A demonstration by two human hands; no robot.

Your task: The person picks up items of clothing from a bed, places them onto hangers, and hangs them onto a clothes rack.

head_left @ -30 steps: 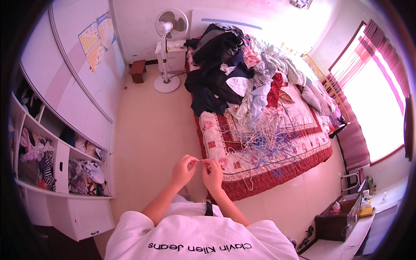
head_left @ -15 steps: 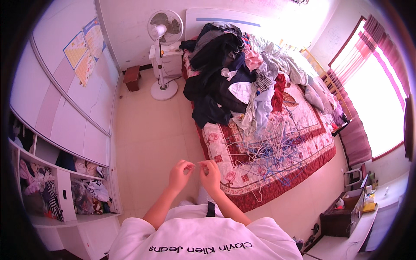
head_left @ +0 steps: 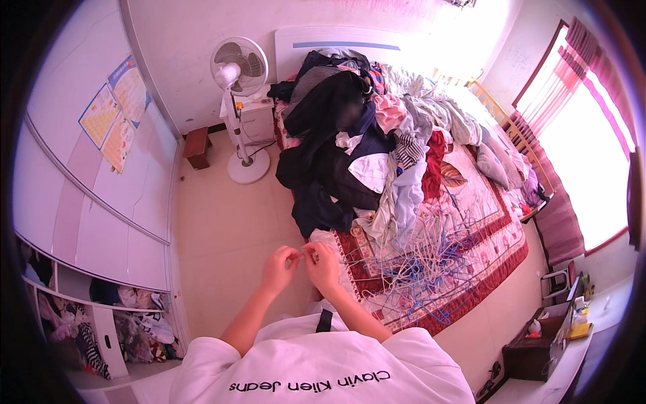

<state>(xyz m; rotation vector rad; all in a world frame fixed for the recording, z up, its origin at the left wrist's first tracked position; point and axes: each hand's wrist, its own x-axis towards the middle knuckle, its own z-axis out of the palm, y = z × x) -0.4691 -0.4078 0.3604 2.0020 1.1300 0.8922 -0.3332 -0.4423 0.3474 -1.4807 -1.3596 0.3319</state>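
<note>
My left hand [head_left: 280,267] and my right hand [head_left: 321,263] are raised in front of my chest, fingertips curled in and almost meeting. Each is closed in a pinch; whatever they may hold is too small to make out. Ahead and to the right is a bed [head_left: 494,259] with a red and cream floral cover. On its near end lies a tangle of blue and white clothes hangers [head_left: 420,262], the closest things to my right hand. Behind them rises a big heap of clothes [head_left: 336,135], mostly dark, with grey, pink, white and red pieces.
At the left, a white wardrobe [head_left: 87,182] has open shelves stuffed with clothes [head_left: 138,330]. A standing fan [head_left: 237,101] and a white bedside cabinet [head_left: 259,124] are near the far wall, beside a small brown stool [head_left: 197,148]. A cluttered desk [head_left: 565,357] stands at the lower right.
The view has tilted, so the bed, fan and wardrobe appear lower. My hands stay pinched close together, at nearly the same place before me.
</note>
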